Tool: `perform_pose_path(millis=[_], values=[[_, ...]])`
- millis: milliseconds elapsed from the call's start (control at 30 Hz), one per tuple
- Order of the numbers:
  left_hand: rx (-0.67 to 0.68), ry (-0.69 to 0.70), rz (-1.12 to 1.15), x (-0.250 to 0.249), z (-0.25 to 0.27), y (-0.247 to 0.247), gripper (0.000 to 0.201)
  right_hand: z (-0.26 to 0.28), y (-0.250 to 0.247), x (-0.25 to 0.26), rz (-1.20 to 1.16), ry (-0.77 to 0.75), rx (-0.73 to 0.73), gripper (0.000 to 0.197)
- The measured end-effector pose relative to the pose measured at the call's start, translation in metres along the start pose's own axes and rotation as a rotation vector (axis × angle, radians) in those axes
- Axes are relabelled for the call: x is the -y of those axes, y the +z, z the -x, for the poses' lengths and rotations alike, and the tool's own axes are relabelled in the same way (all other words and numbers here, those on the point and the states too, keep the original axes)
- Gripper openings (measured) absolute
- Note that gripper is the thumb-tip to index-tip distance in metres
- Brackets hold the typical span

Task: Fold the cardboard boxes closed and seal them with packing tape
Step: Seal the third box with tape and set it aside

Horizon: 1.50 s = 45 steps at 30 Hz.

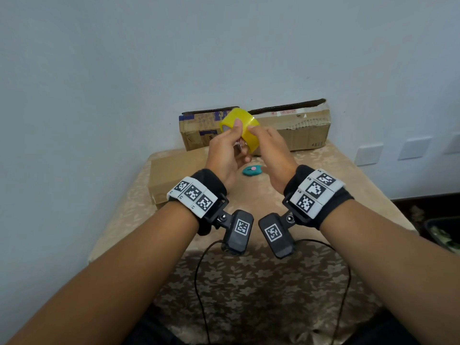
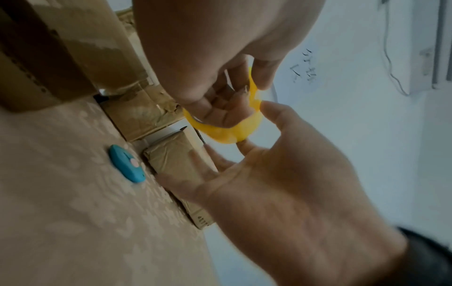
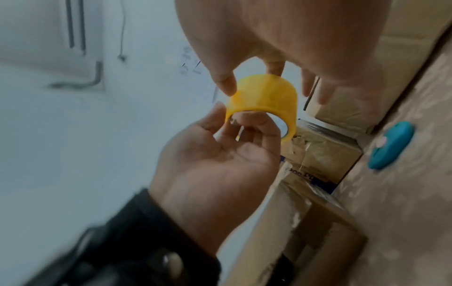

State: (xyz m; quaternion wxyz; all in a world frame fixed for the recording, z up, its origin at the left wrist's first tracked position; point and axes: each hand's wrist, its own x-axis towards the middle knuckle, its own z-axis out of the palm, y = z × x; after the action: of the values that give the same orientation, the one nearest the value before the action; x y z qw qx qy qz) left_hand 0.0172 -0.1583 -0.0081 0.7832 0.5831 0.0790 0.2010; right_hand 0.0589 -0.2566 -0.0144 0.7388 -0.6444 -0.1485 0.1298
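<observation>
A yellow roll of packing tape (image 1: pixel 242 125) is held up in the air above the table, in front of the boxes. My left hand (image 1: pixel 234 140) grips it with fingers through the core and the thumb on the outer band (image 3: pixel 264 94). My right hand (image 1: pixel 258 135) pinches the roll's outer band from the right, thumb and forefinger on its rim (image 2: pixel 227 133). A flat plain cardboard box (image 1: pixel 169 175) lies at the table's left. Two worn boxes stand against the wall: one with blue print (image 1: pixel 196 130) and a long one (image 1: pixel 303 128) with its top flap raised.
A teal box cutter (image 1: pixel 252 170) lies on the flowered beige tablecloth (image 1: pixel 249 282) below my hands. Black cables (image 1: pixel 201 270) hang over the near table edge. The wall (image 1: pixel 224 58) stands close behind the boxes. Dark objects (image 1: pixel 438 232) sit on the floor to the right.
</observation>
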Motion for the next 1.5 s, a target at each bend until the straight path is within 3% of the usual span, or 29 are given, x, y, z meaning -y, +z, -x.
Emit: perform_pose_path(millis=[133, 233, 333, 467, 600, 767, 967, 1067, 1500], values=[[0.017, -0.011, -0.005, 0.000, 0.000, -0.001, 0.029, 0.004, -0.003, 0.003, -0.084, 0.148, 0.090, 0.027], [0.032, -0.020, 0.020, -0.001, 0.001, -0.002, 0.032, 0.008, -0.010, 0.004, -0.066, 0.233, 0.210, 0.039], [0.070, -0.028, -0.044, -0.006, 0.001, -0.003, 0.040, 0.007, -0.015, 0.003, -0.062, 0.228, 0.275, 0.040], [0.086, -0.015, -0.153, -0.009, 0.000, -0.004, 0.043, 0.001, -0.016, -0.001, -0.148, 0.114, 0.214, 0.038], [0.117, -0.053, -0.088, -0.008, -0.002, -0.003, 0.035, -0.003, -0.013, -0.003, -0.285, 0.074, 0.241, 0.038], [0.135, -0.088, -0.022, -0.007, -0.002, -0.005, 0.040, -0.003, -0.008, -0.005, -0.347, 0.044, 0.251, 0.036], [0.129, -0.106, 0.036, -0.007, -0.003, -0.006, 0.042, -0.005, -0.006, -0.008, -0.271, 0.012, 0.206, 0.033], [0.119, -0.087, -0.025, -0.007, -0.004, -0.007, 0.046, -0.004, -0.004, -0.008, -0.248, 0.038, 0.191, 0.021], [0.050, -0.009, -0.161, -0.010, 0.003, 0.000, 0.027, 0.003, 0.002, -0.005, -0.222, 0.021, 0.116, 0.021]])
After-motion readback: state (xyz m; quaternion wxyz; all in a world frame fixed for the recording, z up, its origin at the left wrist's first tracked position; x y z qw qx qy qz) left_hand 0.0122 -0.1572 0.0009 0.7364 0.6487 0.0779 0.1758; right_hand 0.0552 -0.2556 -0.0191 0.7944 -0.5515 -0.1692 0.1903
